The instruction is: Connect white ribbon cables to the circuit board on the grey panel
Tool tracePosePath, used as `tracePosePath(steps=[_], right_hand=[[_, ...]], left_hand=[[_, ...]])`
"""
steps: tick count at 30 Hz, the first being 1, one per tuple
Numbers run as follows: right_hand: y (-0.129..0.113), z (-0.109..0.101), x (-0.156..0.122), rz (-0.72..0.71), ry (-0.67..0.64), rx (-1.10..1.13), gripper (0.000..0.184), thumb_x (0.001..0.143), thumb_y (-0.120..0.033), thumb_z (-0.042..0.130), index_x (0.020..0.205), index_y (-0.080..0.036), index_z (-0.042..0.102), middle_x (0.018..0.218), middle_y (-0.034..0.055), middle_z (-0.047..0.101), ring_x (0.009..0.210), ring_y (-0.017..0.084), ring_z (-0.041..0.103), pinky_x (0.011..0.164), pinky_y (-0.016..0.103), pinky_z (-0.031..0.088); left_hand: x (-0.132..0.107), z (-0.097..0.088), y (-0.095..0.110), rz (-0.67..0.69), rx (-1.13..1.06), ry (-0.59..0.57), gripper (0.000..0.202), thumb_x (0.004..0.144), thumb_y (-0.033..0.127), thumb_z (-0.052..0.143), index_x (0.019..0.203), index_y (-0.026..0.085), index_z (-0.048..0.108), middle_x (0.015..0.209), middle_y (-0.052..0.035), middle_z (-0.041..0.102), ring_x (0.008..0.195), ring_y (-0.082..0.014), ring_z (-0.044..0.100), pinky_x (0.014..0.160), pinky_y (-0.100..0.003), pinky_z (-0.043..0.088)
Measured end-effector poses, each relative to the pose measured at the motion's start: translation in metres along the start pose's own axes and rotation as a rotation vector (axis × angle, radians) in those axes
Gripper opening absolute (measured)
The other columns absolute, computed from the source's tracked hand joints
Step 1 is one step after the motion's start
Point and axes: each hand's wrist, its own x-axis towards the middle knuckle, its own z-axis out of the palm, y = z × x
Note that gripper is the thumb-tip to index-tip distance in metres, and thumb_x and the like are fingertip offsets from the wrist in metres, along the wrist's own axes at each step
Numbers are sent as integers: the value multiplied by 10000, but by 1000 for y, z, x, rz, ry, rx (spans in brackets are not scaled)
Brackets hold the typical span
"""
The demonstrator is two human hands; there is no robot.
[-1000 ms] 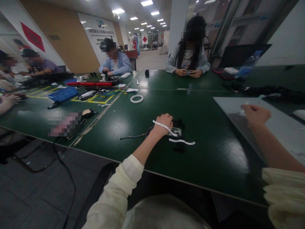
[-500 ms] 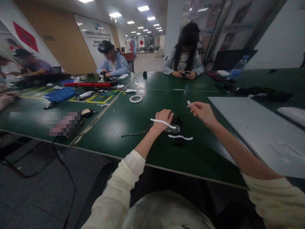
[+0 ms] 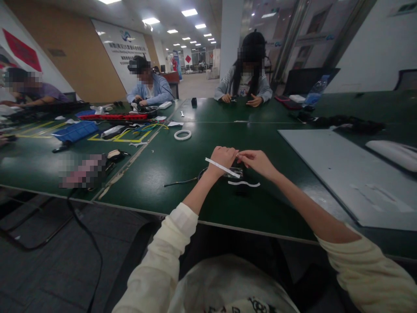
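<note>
My left hand [image 3: 222, 157] is closed over a dark device with an exposed circuit board [image 3: 235, 172]; its fingertips are largely hidden. Across the back of that wrist lies a white strip of tape [image 3: 219, 166], one end sticking out over the board. My right hand [image 3: 259, 162] is pinched, its fingertips meeting the left fingers at the device's far side. The small white tape piece it holds barely shows between the fingers. Another wavy white strip [image 3: 244, 184] is on the near side of the board. A thin dark cable [image 3: 180, 182] runs left from the device.
A white tape roll [image 3: 183, 134] lies beyond my hands. To the right is a large grey panel [image 3: 322, 174]. On the left are a blue tray [image 3: 76, 131], cables and a pouch [image 3: 85, 171]. Two people sit across the green table [image 3: 150, 165], another at far left.
My right hand has moved left and down with the white tape piece, from apart in the air to touching my left fingers. The left hand stays over the device. The view has shifted slightly.
</note>
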Motion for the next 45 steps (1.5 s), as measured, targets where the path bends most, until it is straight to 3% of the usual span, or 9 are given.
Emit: tracePosePath(steps=[8, 14, 19, 24, 31, 35, 38, 41, 45], right_hand=[[2, -1, -3, 116, 163, 79, 271, 717, -420, 633, 739, -153, 673, 590, 11, 587, 480, 79, 450, 450, 210, 343], [3, -4, 1, 115, 390, 336, 305, 679, -474, 663, 709, -172, 646, 539, -22, 483, 478, 75, 414, 431, 205, 322], [-13, 10, -3, 102, 239, 485, 303, 655, -479, 683, 684, -185, 618, 544, -35, 469, 477, 69, 397, 440, 206, 317], [-30, 29, -13, -19, 98, 122, 347, 717, -477, 632, 552, -178, 565, 528, -3, 526, 495, 105, 456, 496, 251, 354], [-22, 27, -15, -89, 80, -150, 402, 786, -512, 545, 559, -183, 586, 563, 8, 587, 523, 128, 504, 529, 266, 366], [-10, 10, -6, -64, 119, -150, 476, 821, -571, 460, 603, -178, 617, 569, 14, 582, 534, 123, 506, 530, 251, 366], [11, -19, 3, 30, 253, -147, 516, 855, -587, 375, 692, -177, 641, 599, 24, 585, 559, 130, 531, 557, 248, 386], [46, -57, 7, 70, 421, -483, 433, 888, -482, 375, 779, -172, 657, 728, 59, 621, 671, 156, 550, 667, 276, 383], [98, -101, -1, 255, 431, -887, 301, 824, -318, 508, 1005, -119, 644, 962, 160, 599, 864, 217, 510, 760, 318, 343]], left_hand=[[-1, -7, 1, -173, 13, -35, 428, 974, 349, 185, 913, 165, 567, 811, -63, 657, 828, -176, 614, 817, -321, 370], [-1, -3, -3, -332, 24, -9, 371, 956, 334, 274, 1234, 141, 426, 884, -74, 662, 865, -198, 615, 812, -332, 390], [-2, -1, -1, -243, 76, -126, 262, 919, 227, 330, 1096, 161, 511, 1008, -87, 632, 977, -220, 565, 828, -349, 392], [-2, -7, 14, -82, 18, -257, 201, 886, 299, 427, 999, 185, 547, 1043, -82, 603, 1011, -225, 533, 842, -339, 399], [-2, 1, 12, 16, -47, -252, 211, 886, 259, 406, 986, 180, 574, 996, -76, 599, 966, -212, 548, 841, -341, 424], [-4, 6, 6, 81, -125, -250, 276, 874, 272, 442, 1104, 155, 539, 1080, -90, 583, 1023, -198, 540, 895, -333, 422], [-8, 6, 2, 128, -189, -298, 437, 887, 395, 426, 1249, 151, 449, 1226, -113, 528, 1133, -202, 495, 969, -347, 385], [-11, 6, -2, 102, -228, -396, 554, 896, 526, 332, 1312, 166, 399, 1314, -122, 475, 1204, -216, 452, 1001, -371, 357], [-12, 4, -6, 66, -236, -462, 613, 885, 590, 280, 1325, 180, 398, 1354, -117, 447, 1234, -221, 429, 1018, -374, 330]])
